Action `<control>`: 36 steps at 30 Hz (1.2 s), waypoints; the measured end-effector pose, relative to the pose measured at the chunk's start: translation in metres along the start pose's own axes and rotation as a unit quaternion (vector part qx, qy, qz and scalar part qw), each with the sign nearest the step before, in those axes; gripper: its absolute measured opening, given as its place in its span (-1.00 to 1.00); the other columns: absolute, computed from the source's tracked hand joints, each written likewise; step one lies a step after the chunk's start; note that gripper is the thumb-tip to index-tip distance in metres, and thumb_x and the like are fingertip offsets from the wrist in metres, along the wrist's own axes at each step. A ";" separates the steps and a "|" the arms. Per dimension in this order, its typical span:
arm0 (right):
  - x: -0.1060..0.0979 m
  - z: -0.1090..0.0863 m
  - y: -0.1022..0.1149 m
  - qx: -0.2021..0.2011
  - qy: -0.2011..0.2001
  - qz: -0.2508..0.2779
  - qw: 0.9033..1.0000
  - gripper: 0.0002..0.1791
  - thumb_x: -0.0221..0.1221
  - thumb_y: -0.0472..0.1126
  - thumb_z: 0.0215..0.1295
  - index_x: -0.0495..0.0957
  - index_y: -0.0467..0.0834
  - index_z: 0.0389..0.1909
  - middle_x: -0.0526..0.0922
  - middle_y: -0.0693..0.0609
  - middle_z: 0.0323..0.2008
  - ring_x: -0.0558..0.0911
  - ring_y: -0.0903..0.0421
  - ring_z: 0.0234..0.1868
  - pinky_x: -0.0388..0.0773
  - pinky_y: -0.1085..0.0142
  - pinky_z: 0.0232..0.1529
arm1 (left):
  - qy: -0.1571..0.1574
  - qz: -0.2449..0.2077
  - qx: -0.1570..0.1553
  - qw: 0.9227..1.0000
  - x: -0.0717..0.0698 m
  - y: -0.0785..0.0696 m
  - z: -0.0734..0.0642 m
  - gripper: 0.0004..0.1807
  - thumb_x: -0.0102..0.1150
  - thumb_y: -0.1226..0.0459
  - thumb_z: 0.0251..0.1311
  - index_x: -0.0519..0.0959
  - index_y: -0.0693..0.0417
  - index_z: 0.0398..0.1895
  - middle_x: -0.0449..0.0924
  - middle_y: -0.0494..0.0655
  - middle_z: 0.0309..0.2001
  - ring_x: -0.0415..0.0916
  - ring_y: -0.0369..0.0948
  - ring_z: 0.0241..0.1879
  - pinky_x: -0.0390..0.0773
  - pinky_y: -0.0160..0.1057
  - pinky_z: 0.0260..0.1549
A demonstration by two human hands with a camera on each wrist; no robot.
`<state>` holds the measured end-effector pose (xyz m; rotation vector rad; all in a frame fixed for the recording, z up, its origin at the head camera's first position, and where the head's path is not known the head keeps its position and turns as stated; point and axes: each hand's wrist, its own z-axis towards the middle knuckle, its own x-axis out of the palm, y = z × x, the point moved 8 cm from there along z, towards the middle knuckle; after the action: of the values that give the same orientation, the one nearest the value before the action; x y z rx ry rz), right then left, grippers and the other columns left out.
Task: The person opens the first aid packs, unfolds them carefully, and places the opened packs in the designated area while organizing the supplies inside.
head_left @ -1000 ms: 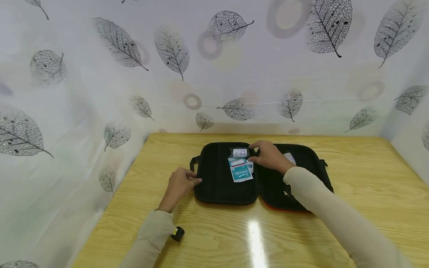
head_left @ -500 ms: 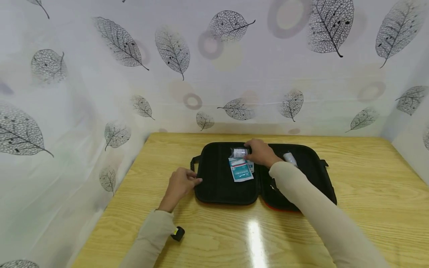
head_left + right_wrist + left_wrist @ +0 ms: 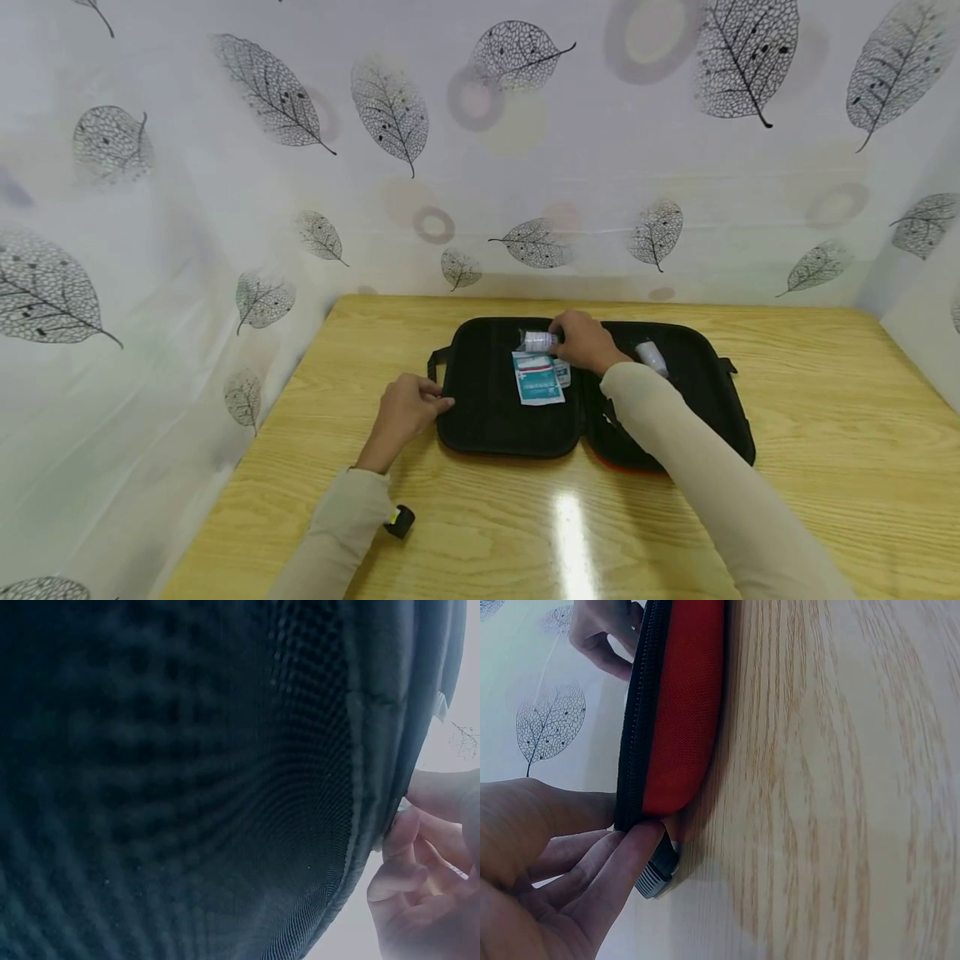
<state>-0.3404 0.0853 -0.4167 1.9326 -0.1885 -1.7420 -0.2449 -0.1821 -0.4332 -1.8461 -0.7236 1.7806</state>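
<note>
A black-lined zip case (image 3: pixel 480 417) with a red outer shell lies open like a book on the wooden table. My left hand (image 3: pixel 405 412) pinches its left rim between thumb and fingers; the left wrist view shows this hand (image 3: pixel 570 870) at the zipped red edge (image 3: pixel 682 712). Over the case's middle, my right hand (image 3: pixel 588 342) pinches the right end of a plastic-wrapped bandage roll (image 3: pixel 536 342). In the right wrist view its curled fingers (image 3: pixel 405 877) meet the thumb, partly behind the case wall. Teal-and-white sachets (image 3: pixel 538 383) lie just below the roll.
Another white wrapped roll (image 3: pixel 651 357) lies in the right half of the case, partly behind the right forearm. A strap handle (image 3: pixel 437 364) sticks out at the left side. A leaf-patterned sheet (image 3: pixel 420 208) hangs behind the table (image 3: pixel 480 533).
My right hand has moved a little left onto the bandage roll's end, which now sits slightly tilted. The roll in the right half shows more. My left hand stays on the rim.
</note>
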 end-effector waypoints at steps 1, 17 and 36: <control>0.000 0.000 0.000 0.003 -0.001 0.000 1.000 -0.65 0.37 -0.22 0.29 0.67 -0.28 0.05 0.67 -0.20 0.03 0.62 -0.13 -0.03 0.58 -0.09 -0.03 | 0.001 0.000 0.000 1.000 0.000 0.000 0.000 -0.72 0.48 0.26 0.15 0.75 0.28 -0.16 0.76 0.01 -0.34 0.70 -0.13 -0.33 0.65 -0.18 -0.41; -0.027 -0.008 -0.011 -0.023 -0.042 0.021 0.999 -0.64 0.35 -0.20 0.30 0.65 -0.31 0.03 0.65 -0.23 0.06 0.62 -0.14 -0.06 0.57 -0.08 -0.01 | 0.004 -0.008 -0.011 1.000 0.001 0.000 -0.001 -0.71 0.48 0.26 0.15 0.74 0.28 -0.13 0.75 0.02 -0.32 0.69 -0.13 -0.33 0.66 -0.19 -0.40; -0.077 -0.073 -0.049 -0.065 -0.076 0.017 0.995 -0.65 0.38 -0.23 0.26 0.67 -0.35 -0.01 0.66 -0.30 -0.01 0.62 -0.28 -0.01 0.53 -0.19 -0.01 | 0.006 -0.005 -0.003 1.000 0.000 -0.002 0.000 -0.72 0.48 0.26 0.16 0.75 0.27 -0.13 0.76 0.01 -0.31 0.68 -0.17 -0.36 0.64 -0.21 -0.44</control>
<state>-0.2943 0.1817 -0.3691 1.6966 -0.1582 -1.8325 -0.2446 -0.1804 -0.4323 -1.8530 -0.7334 1.7624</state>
